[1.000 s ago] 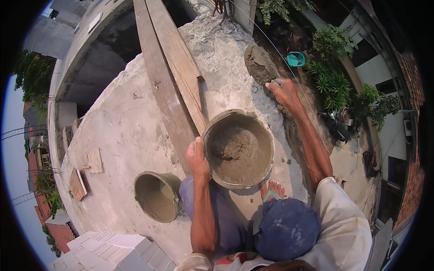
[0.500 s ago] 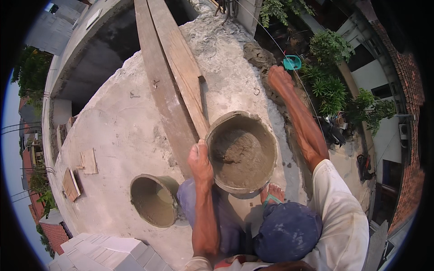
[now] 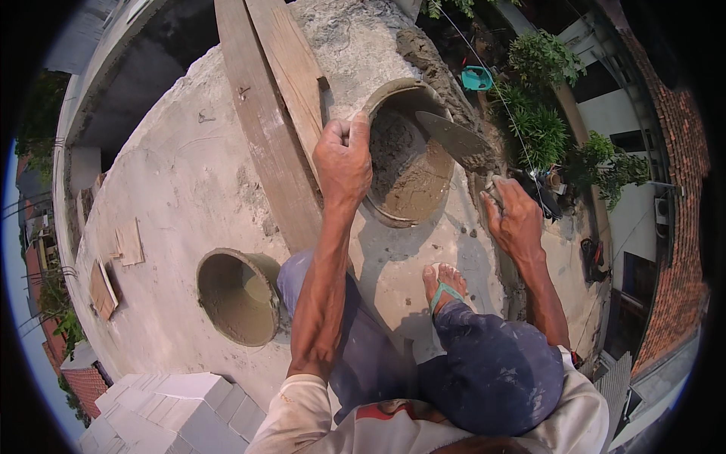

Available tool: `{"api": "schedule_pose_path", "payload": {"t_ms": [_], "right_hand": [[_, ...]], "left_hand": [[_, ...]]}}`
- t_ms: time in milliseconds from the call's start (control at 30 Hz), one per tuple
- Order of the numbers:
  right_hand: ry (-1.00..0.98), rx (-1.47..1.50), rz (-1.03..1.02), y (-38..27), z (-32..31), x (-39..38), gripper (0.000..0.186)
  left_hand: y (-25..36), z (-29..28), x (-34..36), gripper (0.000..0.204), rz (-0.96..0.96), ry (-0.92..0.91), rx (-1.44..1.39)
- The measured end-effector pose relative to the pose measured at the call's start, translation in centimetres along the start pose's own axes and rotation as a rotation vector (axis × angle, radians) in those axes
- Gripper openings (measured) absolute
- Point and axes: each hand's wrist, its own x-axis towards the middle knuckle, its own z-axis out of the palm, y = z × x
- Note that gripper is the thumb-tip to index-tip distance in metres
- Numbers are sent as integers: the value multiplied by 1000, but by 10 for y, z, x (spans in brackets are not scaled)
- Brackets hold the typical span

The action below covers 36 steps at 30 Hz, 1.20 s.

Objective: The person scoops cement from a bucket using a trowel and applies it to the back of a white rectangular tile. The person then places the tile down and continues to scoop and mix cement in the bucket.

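Note:
My left hand is closed on the left rim of a bucket, which looks tilted. Grey-brown wet mortar lies inside it. My right hand is wrapped round the handle of a trowel, the handle mostly hidden by my fingers. The trowel's blade reaches over the bucket's right rim, with mortar stuck near its heel. Beyond the bucket, a rough band of wet mortar runs along the right edge of the concrete slab.
A second bucket, mortar-smeared, lies tipped left of my leg. Two long planks stretch away left of the mortar bucket. Pale blocks are stacked at lower left. Past the slab's right edge is a drop to plants and a teal basin.
The mortar bucket has shifted farther from me and tilted, my left hand still on its rim. My right hand has drawn back nearer, and the trowel now shows over the bucket.

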Motion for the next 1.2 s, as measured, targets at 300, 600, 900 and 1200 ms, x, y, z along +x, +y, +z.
{"api": "schedule_pose_path", "payload": {"t_ms": [300,600,900,1200], "right_hand": [[-306,-363,-127,-8,62,87,21],[-552,-279,-309,13,59,116,26],[-700,-93,-276,16,76,104,33],[-553,24,-198,16,75,64,33]], "left_hand": [[-28,5,12,35,140,-49,43],[-45,-10,11,33,150,-130,-123],[-59,-17,15,34,168,-83,-216],[-57,-16,18,33,182,-80,-177]]}}
